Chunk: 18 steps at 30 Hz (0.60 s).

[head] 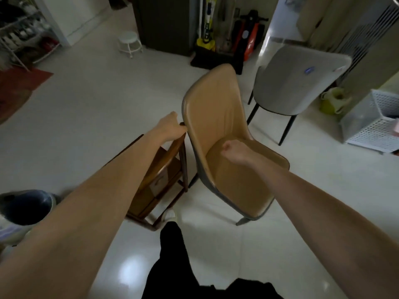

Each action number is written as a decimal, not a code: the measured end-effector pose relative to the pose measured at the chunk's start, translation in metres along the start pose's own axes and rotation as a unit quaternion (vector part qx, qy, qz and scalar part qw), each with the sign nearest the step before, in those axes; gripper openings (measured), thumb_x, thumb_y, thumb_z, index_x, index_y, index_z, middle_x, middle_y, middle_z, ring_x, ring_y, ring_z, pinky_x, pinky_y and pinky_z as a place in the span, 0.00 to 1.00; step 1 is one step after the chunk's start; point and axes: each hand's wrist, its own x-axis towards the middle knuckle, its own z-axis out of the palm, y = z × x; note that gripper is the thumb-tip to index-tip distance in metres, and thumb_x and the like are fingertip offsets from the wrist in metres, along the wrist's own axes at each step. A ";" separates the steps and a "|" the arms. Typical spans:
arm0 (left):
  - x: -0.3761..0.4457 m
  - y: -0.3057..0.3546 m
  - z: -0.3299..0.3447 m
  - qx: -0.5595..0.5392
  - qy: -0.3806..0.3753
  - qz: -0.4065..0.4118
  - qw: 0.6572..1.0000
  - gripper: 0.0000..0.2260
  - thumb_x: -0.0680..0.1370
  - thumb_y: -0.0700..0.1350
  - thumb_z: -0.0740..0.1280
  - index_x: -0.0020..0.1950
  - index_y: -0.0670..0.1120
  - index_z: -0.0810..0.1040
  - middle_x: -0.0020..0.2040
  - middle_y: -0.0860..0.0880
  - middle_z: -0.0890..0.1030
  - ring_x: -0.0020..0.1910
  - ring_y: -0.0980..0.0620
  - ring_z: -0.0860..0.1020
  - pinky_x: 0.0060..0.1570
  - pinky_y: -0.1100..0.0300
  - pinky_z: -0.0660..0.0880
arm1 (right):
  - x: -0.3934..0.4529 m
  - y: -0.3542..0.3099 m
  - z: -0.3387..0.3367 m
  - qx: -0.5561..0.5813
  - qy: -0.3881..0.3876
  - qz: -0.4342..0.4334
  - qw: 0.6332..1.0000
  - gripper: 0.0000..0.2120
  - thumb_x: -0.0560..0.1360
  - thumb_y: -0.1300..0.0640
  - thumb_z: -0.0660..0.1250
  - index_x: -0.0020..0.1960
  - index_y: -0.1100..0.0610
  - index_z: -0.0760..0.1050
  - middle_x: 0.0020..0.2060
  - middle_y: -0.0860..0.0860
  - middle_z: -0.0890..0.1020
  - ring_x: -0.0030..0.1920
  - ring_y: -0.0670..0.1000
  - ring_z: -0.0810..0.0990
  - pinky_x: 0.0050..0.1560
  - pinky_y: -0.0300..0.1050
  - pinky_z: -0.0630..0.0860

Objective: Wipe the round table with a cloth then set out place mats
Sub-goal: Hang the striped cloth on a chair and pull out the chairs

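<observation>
Both hands are out in front, well apart. The left hand (pixel 172 128) grips the left edge of the back of a tan chair (pixel 218 134), fingers wrapped round the rim and mostly hidden behind it. The right hand (pixel 234 151) hangs over the seat with its fingers curled into a loose fist; it seems to hold nothing, though whether it touches the seat I cannot tell.

No round table, cloth or place mat shows anywhere, so nothing suggests wiping has begun. Handling the chair looks like clearing room, and both wiping and setting out mats appear to be ahead.

Just beside the tan chair's left edge stands a wooden chair (pixel 159 180), touching or nearly so. A grey chair (pixel 295 83) stands beyond on the tiled floor (pixel 97 108), near a white perforated basket (pixel 375 124). A dark bin (pixel 26 206) sits at the lower left.
</observation>
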 end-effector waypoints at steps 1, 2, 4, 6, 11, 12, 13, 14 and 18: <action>0.027 -0.002 -0.012 -0.013 -0.007 0.005 1.000 0.31 0.80 0.50 0.63 0.77 0.40 0.54 0.76 0.41 0.60 0.73 0.44 0.62 0.67 0.55 0.63 | 0.027 -0.010 0.001 0.005 0.005 0.004 1.000 0.16 0.80 0.56 0.58 0.64 0.62 0.73 0.58 0.57 0.78 0.53 0.55 0.77 0.45 0.44 0.75; 0.049 -0.005 -0.020 -0.029 -0.017 -0.003 0.999 0.33 0.80 0.50 0.63 0.78 0.40 0.51 0.77 0.42 0.57 0.74 0.45 0.60 0.69 0.55 0.61 | 0.045 -0.019 0.002 0.013 -0.003 0.018 1.000 0.16 0.79 0.55 0.59 0.64 0.60 0.72 0.58 0.56 0.78 0.53 0.54 0.77 0.43 0.42 0.74; 0.081 -0.008 -0.034 -0.056 -0.041 -0.013 0.998 0.34 0.80 0.51 0.63 0.79 0.40 0.49 0.78 0.43 0.54 0.76 0.45 0.57 0.71 0.55 0.58 | 0.076 -0.039 0.004 0.033 -0.020 0.027 0.999 0.21 0.79 0.52 0.62 0.69 0.59 0.67 0.60 0.55 0.76 0.58 0.56 0.77 0.50 0.44 0.75; 0.129 -0.004 -0.059 -0.069 -0.044 -0.016 0.997 0.33 0.81 0.51 0.62 0.78 0.40 0.50 0.78 0.43 0.54 0.76 0.45 0.57 0.72 0.55 0.57 | 0.118 -0.077 -0.004 0.077 -0.011 0.054 0.996 0.33 0.79 0.49 0.63 0.77 0.60 0.54 0.66 0.57 0.71 0.63 0.57 0.73 0.56 0.45 0.73; 0.205 0.003 -0.067 -0.064 -0.079 0.015 0.995 0.28 0.81 0.53 0.61 0.75 0.39 0.60 0.74 0.42 0.65 0.71 0.45 0.66 0.65 0.56 0.65 | 0.213 -0.133 -0.003 0.143 0.080 0.087 0.983 0.37 0.74 0.45 0.70 0.74 0.59 0.58 0.64 0.55 0.73 0.61 0.56 0.75 0.53 0.48 0.76; 0.212 0.002 -0.065 -0.070 -0.095 0.013 0.993 0.27 0.81 0.53 0.61 0.75 0.39 0.62 0.73 0.42 0.66 0.70 0.45 0.67 0.63 0.57 0.66 | 0.224 -0.136 0.003 0.176 0.097 0.110 0.973 0.36 0.73 0.46 0.71 0.72 0.60 0.59 0.62 0.56 0.75 0.60 0.57 0.77 0.52 0.49 0.78; 0.220 0.000 -0.063 -0.077 -0.110 0.012 0.991 0.26 0.81 0.53 0.61 0.74 0.39 0.63 0.72 0.43 0.67 0.69 0.45 0.68 0.62 0.57 0.67 | 0.234 -0.138 0.010 0.190 0.117 0.129 0.966 0.35 0.73 0.46 0.72 0.70 0.61 0.60 0.60 0.58 0.76 0.58 0.57 0.78 0.50 0.50 0.78; 0.231 0.000 -0.064 -0.084 -0.119 0.010 0.989 0.24 0.81 0.52 0.61 0.72 0.39 0.66 0.70 0.43 0.70 0.67 0.46 0.70 0.59 0.59 0.68 | 0.243 -0.141 0.013 0.190 0.132 0.147 0.962 0.33 0.73 0.48 0.71 0.68 0.62 0.60 0.59 0.58 0.76 0.57 0.58 0.79 0.47 0.49 0.77; 0.263 0.003 -0.055 -0.125 -0.156 -0.012 0.980 0.18 0.80 0.53 0.61 0.61 0.40 0.76 0.58 0.44 0.78 0.54 0.48 0.77 0.50 0.59 0.73 | 0.266 -0.141 0.016 0.182 0.179 0.135 0.957 0.23 0.75 0.54 0.67 0.65 0.62 0.63 0.53 0.57 0.79 0.52 0.57 0.80 0.41 0.45 0.72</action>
